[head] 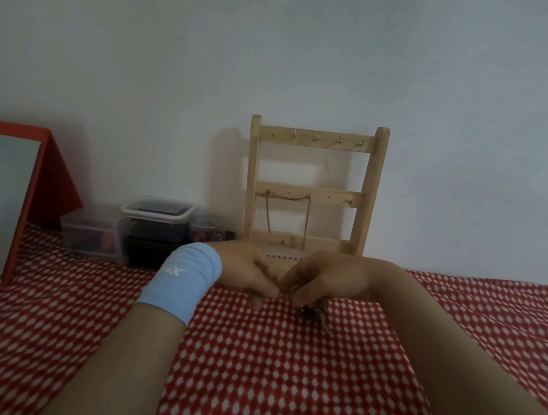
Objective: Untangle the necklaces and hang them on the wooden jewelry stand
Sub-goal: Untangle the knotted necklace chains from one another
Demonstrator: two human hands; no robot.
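Right hand (322, 278) pinches a dark necklace tangle (313, 310) above the cloth (279, 380); left hand (247, 269) curls beside it, grip unclear.

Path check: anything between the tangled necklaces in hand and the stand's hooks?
Nothing visible. The tangled necklaces sit under the right hand, directly before the wooden stand. One chain already occupies middle-rail hooks; top-rail hooks are bare.

I had both forearms stretched forward, left hand (245, 268) and right hand (326, 277) knuckles-up, curled fingertips meeting, right gripping the necklace tangle (313, 310).
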